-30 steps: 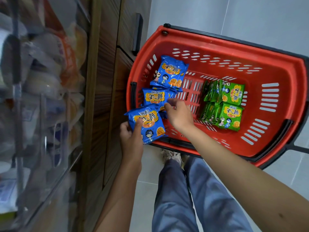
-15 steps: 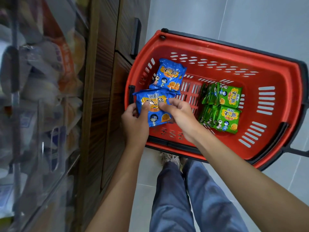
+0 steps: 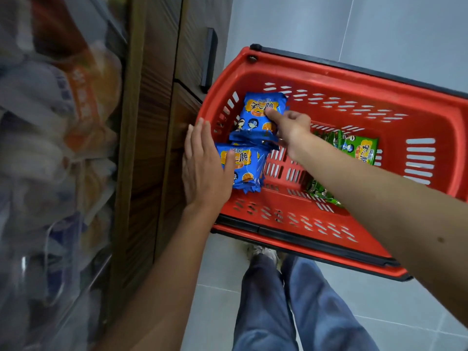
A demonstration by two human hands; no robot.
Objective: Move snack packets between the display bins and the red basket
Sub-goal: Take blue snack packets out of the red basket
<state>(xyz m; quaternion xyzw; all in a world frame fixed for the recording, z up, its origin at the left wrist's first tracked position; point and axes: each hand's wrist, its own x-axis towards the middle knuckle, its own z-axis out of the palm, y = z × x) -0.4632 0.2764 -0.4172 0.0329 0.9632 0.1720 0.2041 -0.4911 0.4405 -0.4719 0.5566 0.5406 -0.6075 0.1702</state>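
A red basket [image 3: 428, 107] stands on the floor beside a cabinet. My left hand [image 3: 202, 168] holds a small stack of blue snack packets [image 3: 244, 171] at the basket's near left corner, thumb pressed on the top one. My right hand [image 3: 291, 127] reaches further in and pinches another blue packet [image 3: 255, 112] that leans on the left wall, thumb on its face. One more blue packet lies partly hidden between them. Green snack packets [image 3: 362, 150] lie in the middle of the basket, partly covered by my right forearm.
A wooden cabinet [image 3: 152, 148] with a black handle [image 3: 209, 59] runs along the left of the basket. Blurred clear display bins [image 3: 63, 127] with packets fill the far left. My legs in jeans [image 3: 286, 305] stand on the grey tiled floor below the basket.
My left hand has taken the blue packets over alone and lowered them to the basket's left side. My right hand let go of them and reached forward to the far blue packet.
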